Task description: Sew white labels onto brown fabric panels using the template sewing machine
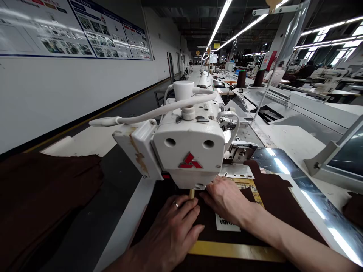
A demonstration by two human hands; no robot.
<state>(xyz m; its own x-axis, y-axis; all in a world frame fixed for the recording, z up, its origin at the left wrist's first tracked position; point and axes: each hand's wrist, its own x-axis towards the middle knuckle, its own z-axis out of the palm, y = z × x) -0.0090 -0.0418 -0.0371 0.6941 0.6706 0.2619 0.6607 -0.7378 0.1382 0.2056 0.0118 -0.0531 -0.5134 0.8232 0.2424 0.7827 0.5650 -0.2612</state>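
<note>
Your left hand rests, fingers close together, thumb apart, on brown cloth running beneath the sewing machine; rightward, your right hand bends over it, pinching or merely pressing, can't tell! Uneven pressure could skew the cloth; fingertips straying inward could get caught.

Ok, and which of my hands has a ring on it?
Your left hand, resting on the dark brown fabric: it wears a ring on one finger, while none shows on your right hand, which partly hides the white label.
</note>
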